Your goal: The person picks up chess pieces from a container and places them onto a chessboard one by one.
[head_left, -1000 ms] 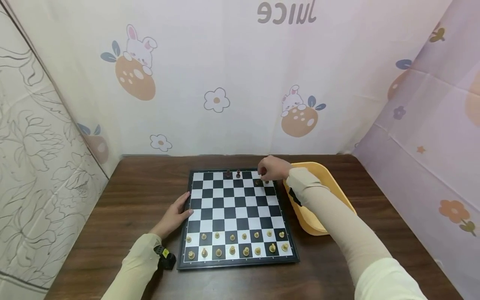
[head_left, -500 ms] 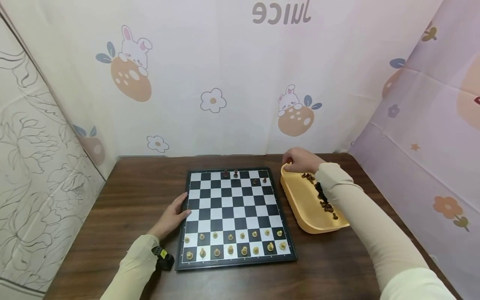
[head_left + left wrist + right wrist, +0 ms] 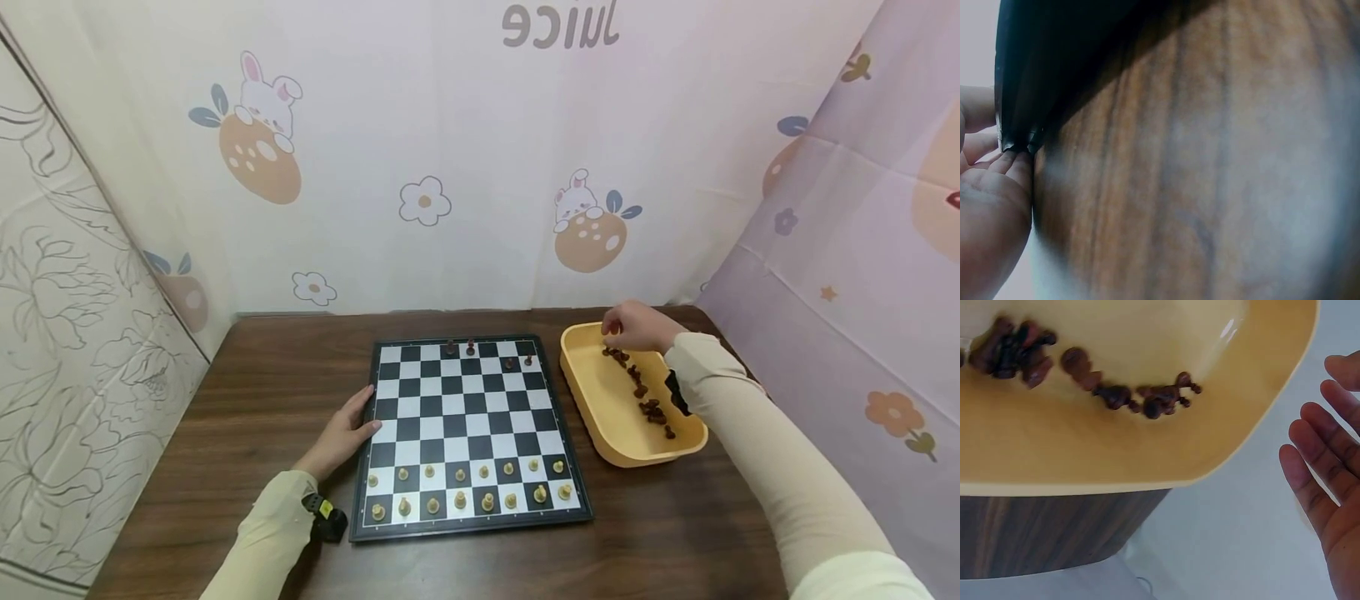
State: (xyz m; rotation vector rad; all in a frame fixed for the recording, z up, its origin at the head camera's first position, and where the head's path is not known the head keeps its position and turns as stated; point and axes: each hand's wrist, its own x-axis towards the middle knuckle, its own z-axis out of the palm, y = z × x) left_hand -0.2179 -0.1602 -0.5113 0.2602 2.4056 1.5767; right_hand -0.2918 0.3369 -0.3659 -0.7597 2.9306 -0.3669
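My left hand point(image 3: 341, 437) rests against the left edge of a black-and-white chessboard point(image 3: 435, 408), fingers lying relaxed. The left wrist view shows its fingers point(image 3: 1007, 165) touching the board's dark side. Over the far end of a yellow plastic basket point(image 3: 592, 417) is my right hand point(image 3: 637, 325). In the right wrist view its fingers are loosely bent, with no piece seen between them. Dark brown chess pieces point(image 3: 1160, 400) lie in a line inside the basket. Several dark pieces stand on the board's far rows, including a pawn point(image 3: 528, 360).
Light-coloured chess pieces point(image 3: 461, 500) stand in two rows along the board's near side. Board and basket sit on a brown wooden table point(image 3: 292, 367). A printed curtain point(image 3: 487, 250) hangs behind the table, and another covers the right side.
My right hand has left the board's far right corner and moved right, over the basket. The dark pieces inside it have come into sight. My left hand has stayed at the board's edge.
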